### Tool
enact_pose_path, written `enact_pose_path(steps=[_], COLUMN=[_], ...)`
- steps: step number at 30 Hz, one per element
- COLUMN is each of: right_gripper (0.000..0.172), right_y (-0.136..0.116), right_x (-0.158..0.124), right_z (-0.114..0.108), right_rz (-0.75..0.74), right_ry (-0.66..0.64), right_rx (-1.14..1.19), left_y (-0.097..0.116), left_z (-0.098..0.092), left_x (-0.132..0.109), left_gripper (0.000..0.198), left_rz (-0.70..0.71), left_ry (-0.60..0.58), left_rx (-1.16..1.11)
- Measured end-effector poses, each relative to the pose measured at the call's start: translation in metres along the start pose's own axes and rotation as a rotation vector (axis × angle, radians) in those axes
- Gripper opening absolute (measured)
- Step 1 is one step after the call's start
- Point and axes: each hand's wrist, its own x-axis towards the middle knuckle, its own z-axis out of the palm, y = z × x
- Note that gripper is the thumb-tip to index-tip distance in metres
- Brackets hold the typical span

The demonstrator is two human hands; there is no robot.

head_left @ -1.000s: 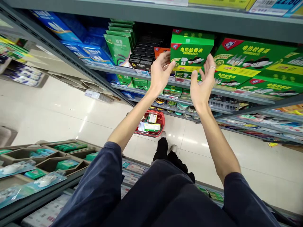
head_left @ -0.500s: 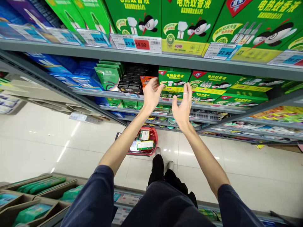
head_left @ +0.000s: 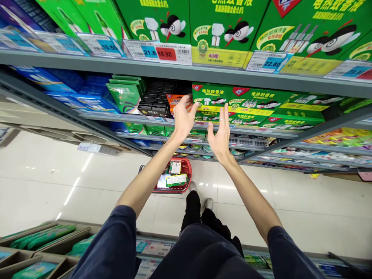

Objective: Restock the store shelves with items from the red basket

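Note:
Both my hands reach to the second shelf, one on each side of a green box of mosquito-repellent liquid (head_left: 209, 93) stacked on a similar box. My left hand (head_left: 183, 118) is at the box's left edge, fingers apart and pointing into the shelf, with an orange packet (head_left: 173, 101) just behind it. My right hand (head_left: 220, 137), a ring on one finger, has its thumb spread and fingertips in front of the box's lower right corner. Neither hand is closed around anything; whether the fingertips touch the box I cannot tell.
More green boxes (head_left: 255, 99) stand to the right; black packs (head_left: 158, 97) and green packets (head_left: 124, 95) to the left. Large green boxes fill the upper shelf, whose grey edge (head_left: 162, 71) runs above my hands. On the floor sits a red basket (head_left: 190, 170) with several packages.
The view has shifted slightly, so the shelves sit a little further left. My hands keep nearly the same pose around the green box, the right one slightly nearer its front.

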Motion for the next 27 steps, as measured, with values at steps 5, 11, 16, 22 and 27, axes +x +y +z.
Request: enact_pose_path(steps=[5,11,16,22,27], right_gripper=[0.072,0.072,0.071,0.07,0.07], right_y=[0.004,0.004,0.004,0.003,0.004], right_x=[0.0,0.0,0.001,0.003,0.003], right_z=[0.003,0.004,0.006,0.006,0.006], right_rz=[-0.008,-0.005,-0.019,-0.01,-0.008], right_ry=[0.005,0.002,0.008,0.001,-0.006], right_rx=[-0.016,-0.005,0.028,0.008,0.036], left_y=[-0.004,0.0,-0.004,-0.007,-0.012], left_z=[0.0,0.0,-0.002,-0.002,-0.002], left_x=[0.003,0.002,0.003,0.004,0.005], left_gripper=[0.061,0.064,0.065,0.066,0.062], left_rz=[0.004,-0.006,-0.01,0.019,0.021], left_ry=[-0.02,-0.003,0.035,0.064,0.066], left_rx=[-0.01,0.003,0.023,0.057,0.062])
